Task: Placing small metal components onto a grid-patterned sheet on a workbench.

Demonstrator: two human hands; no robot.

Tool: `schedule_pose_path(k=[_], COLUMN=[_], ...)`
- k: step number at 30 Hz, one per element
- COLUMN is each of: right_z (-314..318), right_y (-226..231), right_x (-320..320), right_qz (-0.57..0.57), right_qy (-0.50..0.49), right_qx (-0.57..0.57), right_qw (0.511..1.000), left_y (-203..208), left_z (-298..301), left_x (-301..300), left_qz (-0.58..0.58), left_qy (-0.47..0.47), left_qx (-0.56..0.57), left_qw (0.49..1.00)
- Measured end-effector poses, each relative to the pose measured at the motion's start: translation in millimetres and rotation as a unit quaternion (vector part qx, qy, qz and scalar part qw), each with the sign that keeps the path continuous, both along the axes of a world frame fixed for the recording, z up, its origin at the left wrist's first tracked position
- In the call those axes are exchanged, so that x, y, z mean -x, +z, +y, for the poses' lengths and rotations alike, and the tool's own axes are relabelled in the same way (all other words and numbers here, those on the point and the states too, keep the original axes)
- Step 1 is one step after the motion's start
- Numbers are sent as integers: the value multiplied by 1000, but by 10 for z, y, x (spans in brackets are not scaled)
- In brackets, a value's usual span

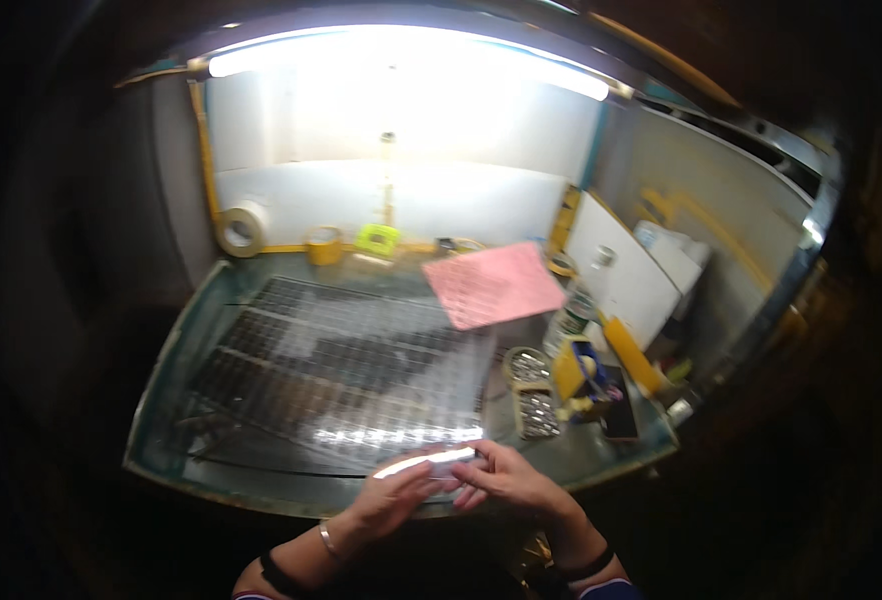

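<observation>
At the near edge of the table, my left hand (391, 497) and my right hand (509, 485) come together around a small, shiny, flat piece (441, 464). It reflects the light strongly, and its exact kind cannot be made out. The left fingers lie along its near side, while the right thumb and fingers pinch its right end. Just beyond my hands lies a dark gridded panel (351, 345) with rows of square cells and a glossy surface that mirrors the lamp.
A pink sheet (496, 285) lies beyond the panel. To the right are two tubs of small metal parts (537, 413), a yellow-and-blue box (576, 370), a clear bottle (571, 315) and a dark flat object (620, 408). Tape rolls (324, 245) stand along the back under a bright tube lamp (411, 65).
</observation>
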State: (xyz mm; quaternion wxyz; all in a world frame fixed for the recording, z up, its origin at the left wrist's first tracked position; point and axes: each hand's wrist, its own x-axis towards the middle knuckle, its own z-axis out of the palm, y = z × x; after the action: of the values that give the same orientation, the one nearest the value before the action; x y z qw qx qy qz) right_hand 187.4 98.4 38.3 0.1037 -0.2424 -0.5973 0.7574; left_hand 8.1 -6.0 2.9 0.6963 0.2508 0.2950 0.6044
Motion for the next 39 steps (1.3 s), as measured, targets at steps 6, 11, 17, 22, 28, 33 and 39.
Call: schedule_pose_path(k=[6, 11, 17, 22, 28, 33, 39], right_z=[534, 592, 630, 656, 615, 600, 629], right_y=[19, -64, -145, -194, -219, -179, -253], right_x=[-470, -467, -451, -498, -495, -459, -463], right_qz=[-206, -309, -272, -214, -253, -199, -162], right_qy=[-324, -294, -316, -337, -311, -341, -372], right_qx=[-555, -580, -585, -587, -614, -605, -579], right_qw=[738, 695, 696, 705, 680, 691, 707], left_y=[96, 51, 48, 73, 106, 79, 66], left_z=[13, -6, -20, -11, -7, -13, -6], left_x=[-40, -43, -28, -41, -51, -40, -43], left_qz=[-14, -23, -25, -32, -25, -32, -27], left_qy=[23, 42, 43, 45, 45, 41, 32], left_qx=[8, 18, 17, 19, 13, 9, -3], left_qw=[1000, 999, 999, 998, 999, 999, 999])
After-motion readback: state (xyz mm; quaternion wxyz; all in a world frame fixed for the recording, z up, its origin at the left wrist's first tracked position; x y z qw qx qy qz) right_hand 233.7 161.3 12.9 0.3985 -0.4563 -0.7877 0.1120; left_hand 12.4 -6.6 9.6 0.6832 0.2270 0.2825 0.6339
